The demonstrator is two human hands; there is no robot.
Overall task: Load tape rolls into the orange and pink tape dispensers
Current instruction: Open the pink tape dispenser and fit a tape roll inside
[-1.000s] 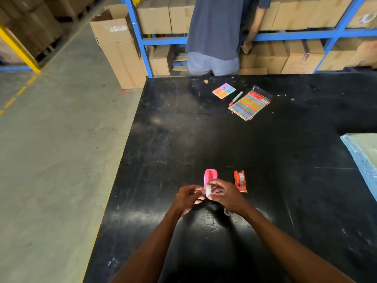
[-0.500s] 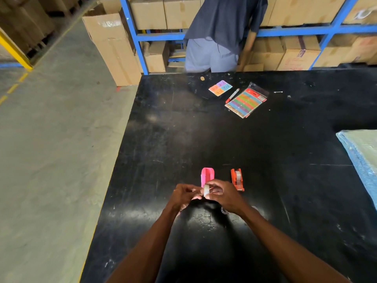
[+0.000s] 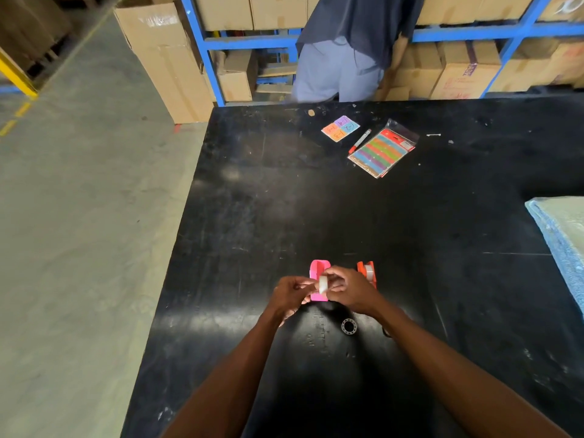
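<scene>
A pink tape dispenser [image 3: 318,270] lies on the black table [image 3: 410,279], partly hidden behind my fingers. Just above it, a small white tape roll [image 3: 323,284] is pinched between my left hand [image 3: 292,292] and my right hand [image 3: 349,289], fingertips of both on it. The orange tape dispenser [image 3: 366,271] stands right of the pink one with a clear tape roll seated in it; my right hand covers its near end. A small clear ring-shaped core [image 3: 349,326] lies on the table below my right hand.
At the far side of the table lie a coloured sticky-note square [image 3: 340,128], a red marker [image 3: 359,141] and a pack of coloured strips [image 3: 382,149]. A blue-wrapped bundle [image 3: 562,235] sits at the right edge. A person [image 3: 347,49] bends toward blue shelving with cardboard boxes.
My hands stay together on the white roll and have shifted slightly over the pink dispenser. The person at the shelving has bent further right. The camera has tilted a little.
</scene>
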